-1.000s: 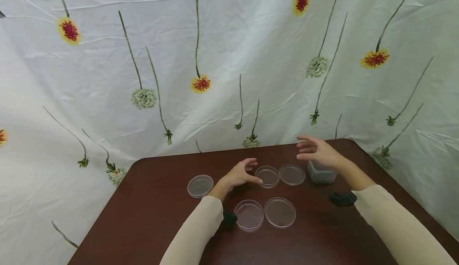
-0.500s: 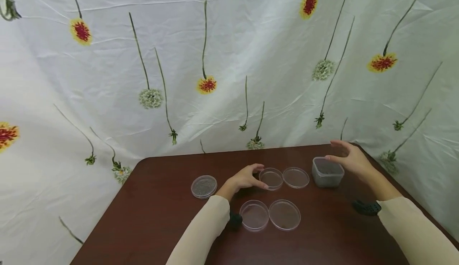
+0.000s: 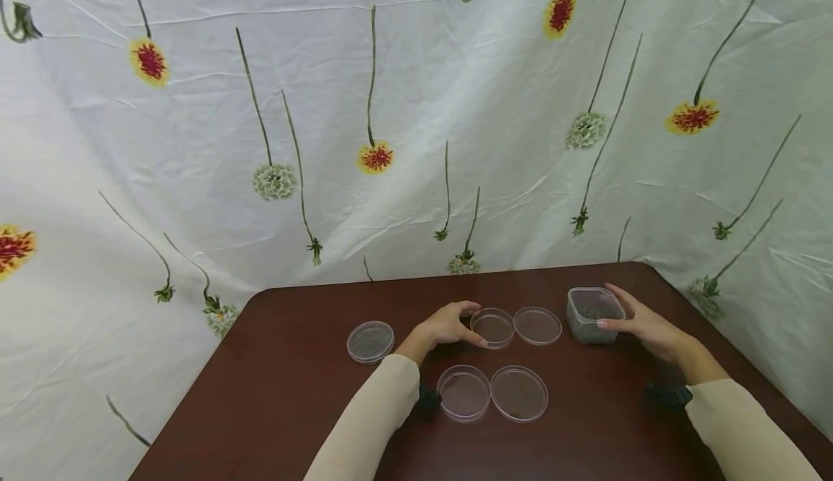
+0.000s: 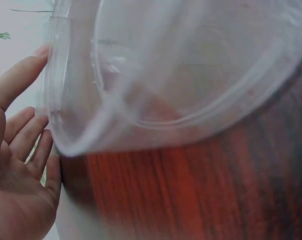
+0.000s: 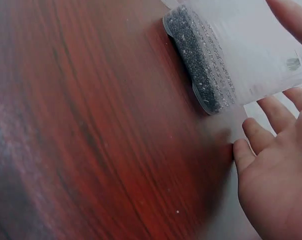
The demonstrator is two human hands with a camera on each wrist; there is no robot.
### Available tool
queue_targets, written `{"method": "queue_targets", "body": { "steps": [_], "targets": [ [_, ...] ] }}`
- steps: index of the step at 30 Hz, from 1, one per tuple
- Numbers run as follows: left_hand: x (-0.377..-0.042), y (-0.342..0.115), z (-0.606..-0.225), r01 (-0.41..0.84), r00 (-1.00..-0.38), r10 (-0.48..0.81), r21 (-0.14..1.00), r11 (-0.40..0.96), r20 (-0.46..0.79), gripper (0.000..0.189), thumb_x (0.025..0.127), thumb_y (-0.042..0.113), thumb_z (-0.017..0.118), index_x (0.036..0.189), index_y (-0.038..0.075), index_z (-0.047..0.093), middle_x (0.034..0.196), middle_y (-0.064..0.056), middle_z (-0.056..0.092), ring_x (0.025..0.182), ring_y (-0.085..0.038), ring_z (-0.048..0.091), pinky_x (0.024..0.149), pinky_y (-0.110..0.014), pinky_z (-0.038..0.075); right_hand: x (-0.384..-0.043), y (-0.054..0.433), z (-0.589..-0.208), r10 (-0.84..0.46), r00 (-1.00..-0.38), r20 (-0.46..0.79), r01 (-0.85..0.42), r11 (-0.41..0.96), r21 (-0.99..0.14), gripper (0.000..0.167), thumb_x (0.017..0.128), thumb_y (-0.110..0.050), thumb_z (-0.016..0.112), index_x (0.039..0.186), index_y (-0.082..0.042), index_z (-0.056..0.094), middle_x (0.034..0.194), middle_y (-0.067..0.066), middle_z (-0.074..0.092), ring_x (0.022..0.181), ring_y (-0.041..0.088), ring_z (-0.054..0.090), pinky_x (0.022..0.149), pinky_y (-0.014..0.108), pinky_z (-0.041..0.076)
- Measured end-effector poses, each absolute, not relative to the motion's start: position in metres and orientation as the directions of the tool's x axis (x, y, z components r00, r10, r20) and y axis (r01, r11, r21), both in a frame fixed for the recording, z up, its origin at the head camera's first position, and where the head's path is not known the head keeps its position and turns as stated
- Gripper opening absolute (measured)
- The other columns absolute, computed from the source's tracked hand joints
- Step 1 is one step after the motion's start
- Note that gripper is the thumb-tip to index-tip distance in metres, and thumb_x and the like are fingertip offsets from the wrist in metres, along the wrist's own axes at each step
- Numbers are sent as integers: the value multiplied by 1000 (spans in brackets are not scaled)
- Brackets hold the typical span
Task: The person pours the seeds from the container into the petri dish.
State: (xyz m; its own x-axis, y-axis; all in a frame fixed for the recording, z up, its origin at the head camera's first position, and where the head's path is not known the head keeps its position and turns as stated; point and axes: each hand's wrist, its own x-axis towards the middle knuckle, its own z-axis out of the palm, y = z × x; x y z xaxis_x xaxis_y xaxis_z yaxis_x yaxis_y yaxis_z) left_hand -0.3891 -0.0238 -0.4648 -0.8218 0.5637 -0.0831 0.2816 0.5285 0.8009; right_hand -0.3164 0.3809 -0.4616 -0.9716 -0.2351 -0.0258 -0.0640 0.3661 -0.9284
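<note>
My left hand point(image 3: 449, 324) holds a clear petri dish point(image 3: 494, 330) at its left edge, thumb at the front and fingers at the back. In the left wrist view, this hand's thumb and fingers lie along clear plastic at the left. My right hand point(image 3: 649, 328) grips a square clear plastic tub point(image 3: 581, 330) from the right, thumb on the near side and fingers behind. Through the tub's wall, the right wrist view shows a layer of small dark seed-like grains point(image 5: 198, 62). Another petri dish point(image 3: 537, 327) lies between the held dish and the tub.
Two more petri dishes point(image 3: 519, 394) lie side by side nearer the front, close to my left wrist. At the left, a petri dish with grey grains point(image 3: 370, 341) stands on the dark wood table point(image 3: 293, 394). A flowered white cloth point(image 3: 390, 90) hangs behind.
My right hand has moved right and down from above the tub to grip it. My left hand has closed in slightly on the back-left petri dish. The head view has shifted a little.
</note>
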Motion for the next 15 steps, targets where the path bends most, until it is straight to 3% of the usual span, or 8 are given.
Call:
{"method": "queue_targets", "body": {
  "steps": [7,15],
  "targets": [
    [-389,-24,-461,286,-823,563,800,528,-78,74,83,13,90,148,4,55,146,-12,58,140,-32,47,114,-49,36,-317,383,-468,-275,-961,-4,-86,313,-946,98,99,-11,70,164,1,-3,165,35,5,149,57,-8,108,80,5],
    [-389,-24,-462,290,-818,571,807,515,-71,71,84,12,89,146,4,56,145,-12,58,139,-31,48,115,-47,36,-318,386,-470,-256,-966,27,-110,316,-942,94,98,-10,72,163,3,5,164,35,13,149,58,1,111,76,13]
  ]
}}
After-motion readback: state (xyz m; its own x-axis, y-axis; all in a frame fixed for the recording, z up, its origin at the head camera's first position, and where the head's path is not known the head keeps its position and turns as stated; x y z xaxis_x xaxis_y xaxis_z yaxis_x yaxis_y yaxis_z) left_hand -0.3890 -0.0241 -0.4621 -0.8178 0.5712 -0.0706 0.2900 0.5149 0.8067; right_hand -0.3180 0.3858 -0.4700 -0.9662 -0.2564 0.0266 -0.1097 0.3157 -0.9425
